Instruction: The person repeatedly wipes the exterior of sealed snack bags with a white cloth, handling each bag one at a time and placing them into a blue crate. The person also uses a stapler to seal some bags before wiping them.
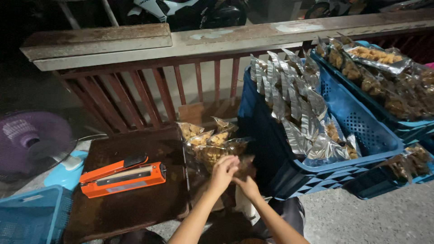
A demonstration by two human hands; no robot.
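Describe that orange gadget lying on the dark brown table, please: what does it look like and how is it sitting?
The orange gadget is a long, low, box-shaped tool that looks like a tabletop bag sealer, with a hinged arm along its top. The arm has a black grip at its far end and is slightly raised. A pale strip runs along the body's top. It looks like painted metal or plastic. It lies flat and slantwise on the dark brown table; neither hand touches it.

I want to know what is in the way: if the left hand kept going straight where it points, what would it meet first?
Probably the clear snack bags just beyond the left hand; depth is hard to judge.
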